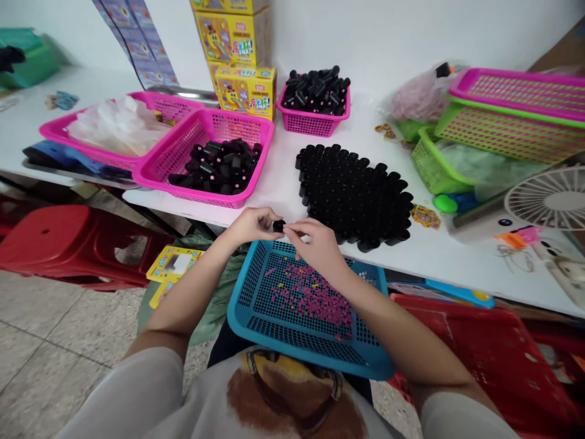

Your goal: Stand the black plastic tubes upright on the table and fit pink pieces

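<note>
My left hand grips a small black cylindrical piece between thumb and fingers, above the table's front edge. Against its right side, my right hand is pinched; whatever those fingertips hold is too small to make out. Below both hands, a blue mesh basket rests on my lap with many tiny pink pieces and a few yellow ones in it. Just beyond my right hand, many black cylinders stand upright, packed close together. Loose black pieces with pink dots lie in a pink basket to the left.
Another pink basket of black pieces stands at the back beside stacked yellow boxes. Green and pink baskets and a fan occupy the right side. Red stools stand left, below table height.
</note>
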`<state>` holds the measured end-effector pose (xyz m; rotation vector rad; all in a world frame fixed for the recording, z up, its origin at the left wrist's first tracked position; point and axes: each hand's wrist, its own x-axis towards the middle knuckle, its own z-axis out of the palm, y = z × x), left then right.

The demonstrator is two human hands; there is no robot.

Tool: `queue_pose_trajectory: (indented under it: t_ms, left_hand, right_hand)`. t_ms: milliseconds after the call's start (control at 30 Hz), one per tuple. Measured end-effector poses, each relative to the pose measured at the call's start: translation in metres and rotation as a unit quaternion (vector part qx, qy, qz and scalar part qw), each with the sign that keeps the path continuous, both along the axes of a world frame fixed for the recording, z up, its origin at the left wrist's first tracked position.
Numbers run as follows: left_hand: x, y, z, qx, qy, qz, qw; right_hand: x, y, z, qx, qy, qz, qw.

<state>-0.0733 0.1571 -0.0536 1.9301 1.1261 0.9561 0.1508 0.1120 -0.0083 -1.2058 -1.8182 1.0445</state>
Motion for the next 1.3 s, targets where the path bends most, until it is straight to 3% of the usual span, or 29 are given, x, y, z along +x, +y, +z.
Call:
queue_pose_trajectory:
  t_ms: [133, 233, 333, 433, 533, 767, 933, 1033, 1100, 1133, 1200, 1300]
  left_hand:
    - [0.0, 0.006, -0.001, -0.007, -0.018, -0.027, 0.999]
    - [0.0, 0.005, 0.004, -0.009, -0.019, -0.044, 0.999]
    - [-0.001, 0.003, 0.007, -0.012, -0.016, -0.051, 0.998]
    - [-0.001, 0.004, 0.006, -0.011, -0.017, -0.05, 0.999]
    - [-0.001, 0.005, 0.004, -0.01, -0.018, -0.054, 0.998]
    - [-0.004, 0.01, 0.005, -0.019, -0.023, -0.072, 0.997]
    - [-0.001, 0.009, 0.008, -0.008, -0.003, -0.075, 0.997]
    - [-0.003, -0.007, 0.024, 0.025, 0.061, -0.07, 0.995]
    - [-0.011, -0.02, 0.043, 0.05, 0.128, -0.094, 0.986]
    - [-0.019, -0.026, 0.055, 0.065, 0.158, -0.106, 0.98]
    - [-0.038, -0.032, 0.084, 0.111, 0.191, -0.081, 0.972]
    - [-0.07, -0.023, 0.129, 0.22, 0.198, 0.078, 0.952]
  right_hand:
    - [-0.011, 0.014, -0.007, 0.014, -0.017, -0.022, 1.0]
    - [-0.014, 0.016, -0.009, -0.02, -0.007, -0.023, 1.0]
    - [-0.022, 0.016, -0.009, -0.135, 0.076, -0.029, 0.988]
    - [-0.034, 0.018, -0.009, -0.263, 0.205, -0.068, 0.94]
    - [-0.041, 0.023, -0.01, -0.325, 0.245, -0.09, 0.909]
    - [-0.041, 0.029, -0.013, -0.361, 0.268, -0.093, 0.888]
    - [-0.043, 0.029, -0.013, -0.346, 0.277, -0.089, 0.892]
    - [-0.024, 0.015, -0.014, -0.313, 0.252, -0.055, 0.914]
    - [-0.001, 0.001, -0.021, -0.254, 0.11, 0.023, 0.961]
    - [0.012, -0.006, -0.026, -0.211, -0.013, 0.078, 0.974]
    - [0.038, -0.018, -0.039, -0.152, -0.196, 0.165, 0.955]
    - [0.065, -0.028, -0.062, -0.114, -0.304, 0.179, 0.929]
